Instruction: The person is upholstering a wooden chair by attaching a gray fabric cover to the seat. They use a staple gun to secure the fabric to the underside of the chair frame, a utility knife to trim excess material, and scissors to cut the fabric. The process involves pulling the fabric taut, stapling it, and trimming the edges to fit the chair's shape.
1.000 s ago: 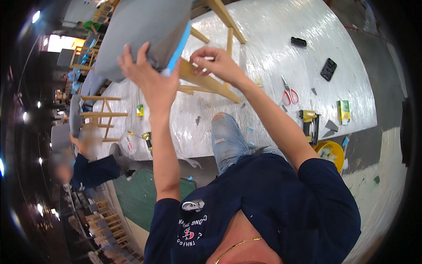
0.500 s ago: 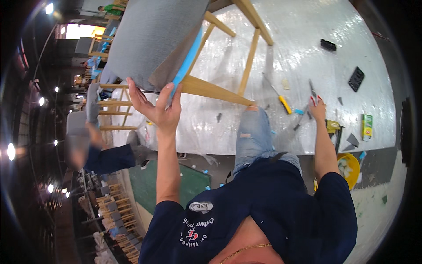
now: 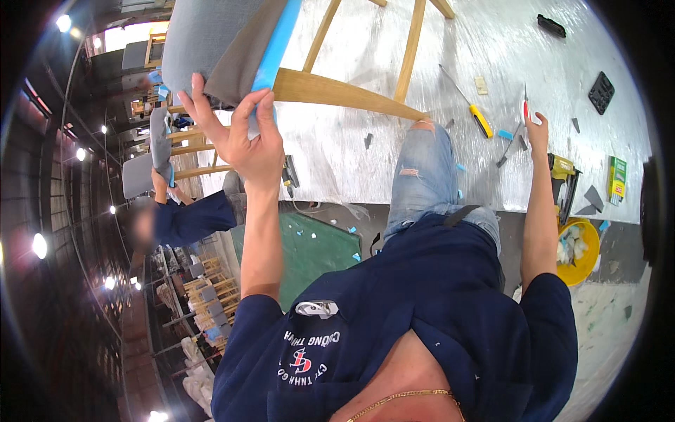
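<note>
A grey upholstered chair (image 3: 204,42) with wooden legs lies tipped on the table, a flap of brown-grey fabric (image 3: 242,60) and a bright blue layer (image 3: 275,53) showing at the seat's edge. My left hand (image 3: 252,151) is at the seat corner; thumb and forefinger pinch the blue layer's edge, while the other fingers reach up against the grey cover. One wooden leg (image 3: 337,95) runs toward my raised knee. Over the table at the right, my right hand (image 3: 538,133) is closed on red-handled scissors (image 3: 526,107), blades pointing away from me.
A yellow-handled screwdriver (image 3: 481,121), a staple gun (image 3: 562,176), a green-yellow box (image 3: 616,179), a black tray-like piece (image 3: 601,93) and fabric scraps lie on the plastic-covered table (image 3: 337,155). A yellow bucket (image 3: 589,257) stands below the edge. Another person (image 3: 190,218) works at another chair on the left.
My right hand has drawn the scissors up, and they now appear turned more edge-on. My left hand keeps to the seat corner. The whole view has shifted.
</note>
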`<act>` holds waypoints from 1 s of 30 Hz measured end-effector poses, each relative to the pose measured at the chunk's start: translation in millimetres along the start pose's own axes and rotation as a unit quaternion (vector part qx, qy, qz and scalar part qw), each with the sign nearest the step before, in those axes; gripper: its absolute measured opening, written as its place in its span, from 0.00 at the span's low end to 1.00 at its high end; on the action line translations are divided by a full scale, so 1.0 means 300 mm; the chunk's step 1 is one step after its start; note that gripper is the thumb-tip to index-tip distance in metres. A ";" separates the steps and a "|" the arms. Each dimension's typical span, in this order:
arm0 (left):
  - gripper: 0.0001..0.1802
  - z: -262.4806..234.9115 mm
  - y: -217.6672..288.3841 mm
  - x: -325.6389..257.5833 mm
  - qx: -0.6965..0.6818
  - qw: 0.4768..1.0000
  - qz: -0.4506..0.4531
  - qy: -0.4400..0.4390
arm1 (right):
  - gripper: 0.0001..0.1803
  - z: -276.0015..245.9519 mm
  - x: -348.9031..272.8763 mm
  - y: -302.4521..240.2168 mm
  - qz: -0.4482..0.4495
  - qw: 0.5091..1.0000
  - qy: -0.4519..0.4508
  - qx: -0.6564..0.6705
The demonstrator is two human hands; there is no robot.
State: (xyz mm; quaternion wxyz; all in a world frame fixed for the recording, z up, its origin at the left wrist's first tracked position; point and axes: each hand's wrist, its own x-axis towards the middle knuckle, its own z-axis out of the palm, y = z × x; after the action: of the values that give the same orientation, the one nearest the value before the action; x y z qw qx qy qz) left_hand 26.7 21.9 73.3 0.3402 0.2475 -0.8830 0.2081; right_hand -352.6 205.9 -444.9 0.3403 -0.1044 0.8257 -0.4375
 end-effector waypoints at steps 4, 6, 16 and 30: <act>0.10 -0.013 0.012 0.009 -0.019 1.000 0.005 0.003 | 0.34 0.015 -0.234 -0.302 -0.102 0.945 -0.162 0.266; 0.23 -0.043 0.020 0.005 -0.078 0.996 -0.026 -0.026 | 0.39 0.044 -0.355 -0.513 -0.176 0.893 -0.297 0.288; 0.61 -0.014 0.000 0.075 -0.114 0.968 -0.211 -0.073 | 0.38 0.191 -0.717 -1.112 -0.432 0.777 -0.436 0.140; 0.60 -0.012 -0.017 0.072 -0.132 0.972 -0.183 -0.065 | 0.38 0.219 -0.796 -1.240 -0.463 0.734 -0.475 0.151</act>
State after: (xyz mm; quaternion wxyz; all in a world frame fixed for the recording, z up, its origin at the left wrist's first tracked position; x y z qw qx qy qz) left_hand 17.4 13.2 91.9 0.3443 0.3709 -0.8625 0.0077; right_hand -177.9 53.9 -62.7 0.4548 -0.6150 0.3299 -0.5533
